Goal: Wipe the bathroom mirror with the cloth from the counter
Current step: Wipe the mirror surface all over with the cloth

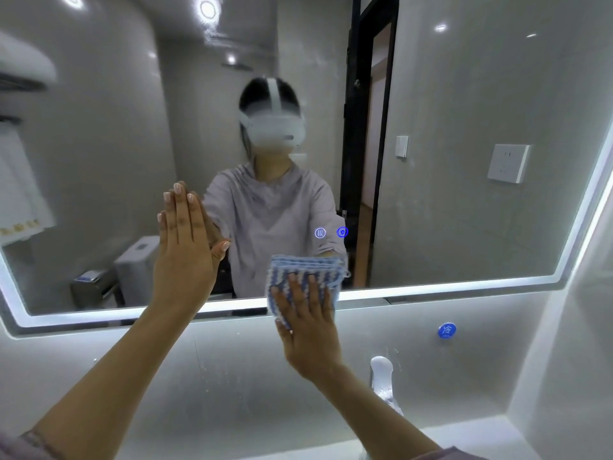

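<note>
Head view: I see left hand flat on mirror, fingers straight and together, grip holding nothing. Right hand presses blue-white striped cloth against mirror's lower lit edge, fingers spread flat over cloth, not curled round it. Cloth sits below two glowing blue touch icons. Chrome faucet low right, round blue tag on wall above it. Pale bench at bottom right.

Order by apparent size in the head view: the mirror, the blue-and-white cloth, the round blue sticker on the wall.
1. mirror, the largest by far
2. cloth
3. blue sticker, the smallest
</note>
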Tool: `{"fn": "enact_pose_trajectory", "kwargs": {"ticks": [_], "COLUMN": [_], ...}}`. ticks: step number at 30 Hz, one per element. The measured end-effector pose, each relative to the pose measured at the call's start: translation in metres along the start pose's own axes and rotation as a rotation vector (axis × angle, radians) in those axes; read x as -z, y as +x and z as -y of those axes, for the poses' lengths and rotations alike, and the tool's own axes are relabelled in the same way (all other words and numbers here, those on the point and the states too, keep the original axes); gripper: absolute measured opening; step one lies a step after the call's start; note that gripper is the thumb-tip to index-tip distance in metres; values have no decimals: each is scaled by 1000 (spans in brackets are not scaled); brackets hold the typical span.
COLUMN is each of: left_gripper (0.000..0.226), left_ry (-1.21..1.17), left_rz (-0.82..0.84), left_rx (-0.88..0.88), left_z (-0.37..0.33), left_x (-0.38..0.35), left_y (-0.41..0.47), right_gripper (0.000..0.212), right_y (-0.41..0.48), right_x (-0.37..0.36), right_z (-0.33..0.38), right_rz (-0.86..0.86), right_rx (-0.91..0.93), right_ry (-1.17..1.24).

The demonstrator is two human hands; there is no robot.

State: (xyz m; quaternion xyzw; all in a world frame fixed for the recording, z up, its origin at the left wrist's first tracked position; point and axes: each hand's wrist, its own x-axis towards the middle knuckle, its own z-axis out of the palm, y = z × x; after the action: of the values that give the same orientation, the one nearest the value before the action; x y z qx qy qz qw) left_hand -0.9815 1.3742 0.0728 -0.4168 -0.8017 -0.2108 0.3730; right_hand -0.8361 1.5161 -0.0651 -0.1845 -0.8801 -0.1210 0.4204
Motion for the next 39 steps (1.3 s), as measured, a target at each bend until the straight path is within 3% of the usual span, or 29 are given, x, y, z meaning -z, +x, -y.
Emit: {"fn": "enact_pose_trajectory", "kwargs": {"ticks": [5,11,18,23,29,39], "left_gripper": [82,81,83,78,75,73], "left_ry": [-33,-5,12,-78,-4,17], "left_rz": [3,36,-13,-24,-53,-47], "left_rx": [19,21,-11,43,-23,-34], "left_z": [-1,-3,-1,-5,-3,-3], "left_x": [2,6,0,-5,0,2], "left_y": [0,-1,-2,4,0,1], "right_gripper": [59,54,50,56,55,57], "right_y": [9,11,10,-1,-11,-1], "right_x": [-9,-3,20,38,63,64], "right_z": [42,26,-37,-96,-155,-138], "right_rz": [67,17,-103,-187,-171,-127], "right_rx": [69,89,-28,-193,-446,-536], "right_ry": [-45,-33,8,23,27,23]}}
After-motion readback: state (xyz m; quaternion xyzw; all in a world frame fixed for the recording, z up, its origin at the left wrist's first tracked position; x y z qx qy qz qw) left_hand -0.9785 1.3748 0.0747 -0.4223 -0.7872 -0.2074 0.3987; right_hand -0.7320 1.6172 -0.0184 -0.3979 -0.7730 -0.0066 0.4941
